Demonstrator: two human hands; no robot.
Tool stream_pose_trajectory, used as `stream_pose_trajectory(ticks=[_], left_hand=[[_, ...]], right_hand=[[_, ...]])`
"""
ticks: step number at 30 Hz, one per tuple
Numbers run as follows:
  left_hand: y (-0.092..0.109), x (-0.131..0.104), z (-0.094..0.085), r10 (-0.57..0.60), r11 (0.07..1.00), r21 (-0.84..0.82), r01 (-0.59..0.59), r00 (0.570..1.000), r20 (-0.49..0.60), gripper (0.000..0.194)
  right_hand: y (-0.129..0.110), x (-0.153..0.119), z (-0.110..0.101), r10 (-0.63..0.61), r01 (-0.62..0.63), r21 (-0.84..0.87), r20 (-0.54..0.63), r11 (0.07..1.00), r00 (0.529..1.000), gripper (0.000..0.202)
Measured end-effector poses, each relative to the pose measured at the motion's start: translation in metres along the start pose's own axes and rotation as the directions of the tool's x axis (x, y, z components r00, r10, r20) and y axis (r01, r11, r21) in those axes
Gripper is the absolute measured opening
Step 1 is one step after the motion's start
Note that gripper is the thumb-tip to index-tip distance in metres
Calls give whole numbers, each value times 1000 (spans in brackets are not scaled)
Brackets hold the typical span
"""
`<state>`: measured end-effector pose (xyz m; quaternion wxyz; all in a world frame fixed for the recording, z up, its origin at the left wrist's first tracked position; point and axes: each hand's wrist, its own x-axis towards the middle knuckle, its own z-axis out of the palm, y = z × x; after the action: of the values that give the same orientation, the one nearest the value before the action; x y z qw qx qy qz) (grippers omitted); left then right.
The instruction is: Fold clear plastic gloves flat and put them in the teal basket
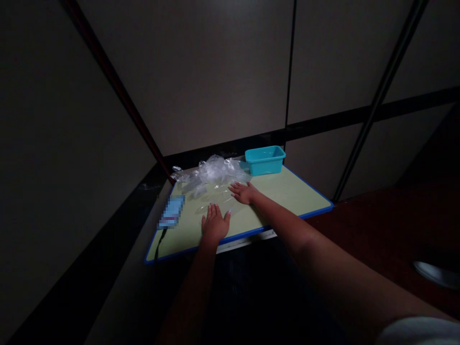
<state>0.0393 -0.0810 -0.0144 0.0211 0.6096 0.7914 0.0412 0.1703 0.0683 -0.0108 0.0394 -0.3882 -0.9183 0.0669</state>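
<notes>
So the left hand [215,224] and right hand [243,193] were both spread flat, gripping nothing — palms down on a piece of clear plastic [218,197] lying on the yellow desk [300,190]. Crumpled plastic heap [217,168] just behind it — blue tub [265,166] sat right of that.

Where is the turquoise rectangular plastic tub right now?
In the head view, the turquoise rectangular plastic tub stands near the far edge of the pale-yellow, blue-edged tabletop, just right of the crumpled clear plastic.
</notes>
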Motion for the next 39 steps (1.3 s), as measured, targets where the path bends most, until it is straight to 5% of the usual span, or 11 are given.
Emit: stream_pose_trajectory(ticks=[5,12,21,25,32,39], left_hand=[[-21,-11,-3,18,999,36,-19,999,35,68],[-22,-14,-2,23,997,76,-25,999,28,67],[-24,-17,1,22,989,145,-9,996,-83,66],[-8,-19,-10,28,987,162,3,982,-189,65],[50,25,-23,251,968,26,-250,958,-139,76],[46,69,-2,212,967,-160,-201,976,57,81]], right_hand=[[1,1,1,2,-3,25,5,1000,1000,55],[3,3,4,-7,7,18,-3,1000,1000,56],[2,2,3,-10,9,47,22,999,1000,58],[1,2,3,-2,0,51,49,999,999,58],[5,0,4,-19,21,-45,46,999,999,59],[7,-2,4,-2,7,-91,54,996,999,59]])
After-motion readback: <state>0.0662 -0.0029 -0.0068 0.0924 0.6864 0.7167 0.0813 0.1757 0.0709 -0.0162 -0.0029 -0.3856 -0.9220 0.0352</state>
